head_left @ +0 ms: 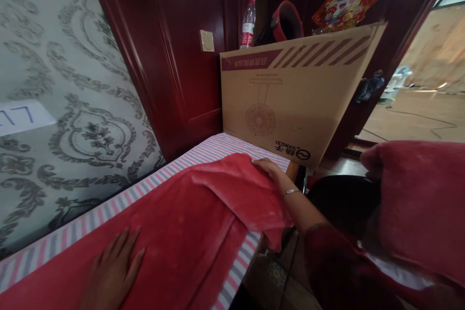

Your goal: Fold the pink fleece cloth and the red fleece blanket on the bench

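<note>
The left hand (112, 271) lies flat and open at 7 o'clock, pinning the soft red blanket (189, 223) while the right hand (267, 169) pinches its folded edge.

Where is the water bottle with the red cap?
The water bottle stands at the top middle of the head view, behind the big cardboard box, beside a round red thing and the dark wooden door.

The person's right hand (267, 168) shows a slim silver bangle (291, 192) at the wrist, with a dark red sleeve (323, 247), apparently patterned at the cuff, further up. The left hand (112, 266) appears bare, without rings.
</note>
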Demonstrator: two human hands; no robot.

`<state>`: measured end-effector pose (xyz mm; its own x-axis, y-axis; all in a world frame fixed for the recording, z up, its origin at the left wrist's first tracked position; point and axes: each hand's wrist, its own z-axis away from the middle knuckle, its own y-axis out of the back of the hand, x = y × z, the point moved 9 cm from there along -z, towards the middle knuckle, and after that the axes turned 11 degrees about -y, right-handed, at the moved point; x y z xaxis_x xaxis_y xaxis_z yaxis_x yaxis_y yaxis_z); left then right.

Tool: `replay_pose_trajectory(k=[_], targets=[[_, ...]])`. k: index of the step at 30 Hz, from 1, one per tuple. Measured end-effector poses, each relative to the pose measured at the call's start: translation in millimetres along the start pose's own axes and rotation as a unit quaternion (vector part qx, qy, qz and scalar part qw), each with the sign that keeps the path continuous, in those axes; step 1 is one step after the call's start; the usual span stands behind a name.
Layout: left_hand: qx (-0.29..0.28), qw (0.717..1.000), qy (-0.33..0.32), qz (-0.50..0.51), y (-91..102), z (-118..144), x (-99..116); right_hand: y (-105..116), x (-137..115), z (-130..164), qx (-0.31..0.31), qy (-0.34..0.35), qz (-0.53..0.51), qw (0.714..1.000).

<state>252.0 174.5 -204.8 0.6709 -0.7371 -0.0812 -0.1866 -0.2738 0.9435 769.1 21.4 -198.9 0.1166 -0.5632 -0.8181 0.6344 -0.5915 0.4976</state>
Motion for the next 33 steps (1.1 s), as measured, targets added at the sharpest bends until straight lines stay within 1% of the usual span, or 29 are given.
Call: replay_pose_trajectory(k=[3,5,7,9,11,12,13,14,15,16,17,18,19,20,22,24,26,28,30,31,33], targets=[[-0.01,1.0,0.003,0.0,3.2,0,3,-6,-13,5,-0.033,-0.005,-0.021,0.999],[-0.015,1.0,0.005,0.002,4.5,1,3,-6,-29,8,-0.042,0.002,-0.027,0.999],[-0.014,1.0,0.006,0.008,3.1,1,3,-2,-53,15,-0.034,0.031,-0.031,0.998],[-0.007,1.0,0.011,0.019,-0.4,2,0,3,-84,30,-0.011,0.081,-0.038,0.996],[0.003,0.999,0.016,0.041,-4.1,3,-3,0,-113,61,0.017,0.143,-0.043,0.989],[0.011,0.998,0.02,0.056,-4.5,3,-5,-7,-125,83,0.032,0.183,-0.035,0.982],[0.026,0.997,0.025,0.075,-2.8,3,-6,-20,-134,109,0.041,0.227,-0.023,0.973],[0.046,0.994,0.028,0.1,1.1,4,-7,-37,-144,145,0.063,0.326,0.027,0.943],[0.074,0.989,0.031,0.128,7.4,5,-7,-62,-147,184,0.066,0.421,0.076,0.902],[0.106,0.981,0.036,0.161,15.4,7,-8,-93,-141,221,0.045,0.496,0.122,0.858],[0.135,0.97,0.041,0.197,23.4,9,-7,-124,-127,254,0.014,0.553,0.16,0.818],[0.156,0.958,0.047,0.237,30.3,11,-7,-152,-109,282,-0.014,0.59,0.187,0.786],[0.164,0.944,0.055,0.28,34.7,13,-5,-175,-90,302,-0.035,0.607,0.205,0.767],[0.162,0.931,0.062,0.321,36.9,14,-3,-193,-72,315,-0.045,0.608,0.216,0.763],[0.139,0.912,0.059,0.381,38.5,15,7,-213,-44,322,-0.031,0.577,0.233,0.782],[0.131,0.912,0.027,0.387,43.5,14,22,-217,-29,320,-0.016,0.545,0.235,0.805],[0.14,0.922,-0.038,0.358,51.6,12,41,-212,-26,320,-0.016,0.532,0.223,0.816],[0.144,0.929,-0.116,0.322,56.4,10,63,-203,-28,325,-0.029,0.536,0.204,0.819],[0.13,0.932,-0.175,0.29,54.1,9,82,-193,-31,334,-0.044,0.544,0.181,0.818],[0.122,0.933,-0.192,0.279,51.1,8,89,-187,-31,338,-0.05,0.546,0.169,0.819],[0.12,0.935,-0.203,0.266,45.1,5,95,-171,-29,339,-0.043,0.543,0.139,0.827]])
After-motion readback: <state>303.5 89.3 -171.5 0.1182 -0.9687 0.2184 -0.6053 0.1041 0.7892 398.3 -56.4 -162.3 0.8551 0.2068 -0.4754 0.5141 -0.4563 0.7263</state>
